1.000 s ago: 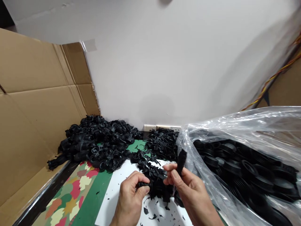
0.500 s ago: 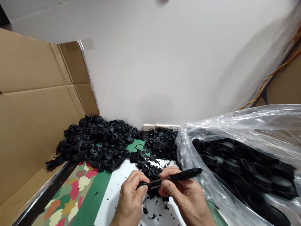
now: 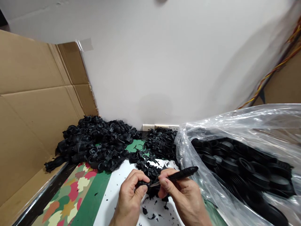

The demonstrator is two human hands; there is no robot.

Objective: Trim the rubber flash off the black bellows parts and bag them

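My left hand (image 3: 130,197) is closed, pinching a small black rubber part (image 3: 141,185) between thumb and fingers. Most of that part is hidden by the fingers. In my right hand (image 3: 182,193) is a slim metal-tipped tool with a black wrapped handle (image 3: 184,173), gripped near its metal end. Its thin tip meets or nearly meets the rubber part; the exact contact is too small to tell. Beneath both hands, black rubber scraps (image 3: 150,169) lie on a white sheet (image 3: 110,194).
Left of centre rises a heap of black ribbed rubber parts (image 3: 103,141), beside a cardboard panel (image 3: 42,69). A pile of trimmings (image 3: 162,141) sits against the wall sockets (image 3: 148,127). On the right, a clear plastic bag (image 3: 188,147) holds more ribbed rubber pieces (image 3: 235,166).
The tool and my right hand have shifted slightly left, toward the rubber part, and less of the metal shows between the hands. My left hand stays almost in place.
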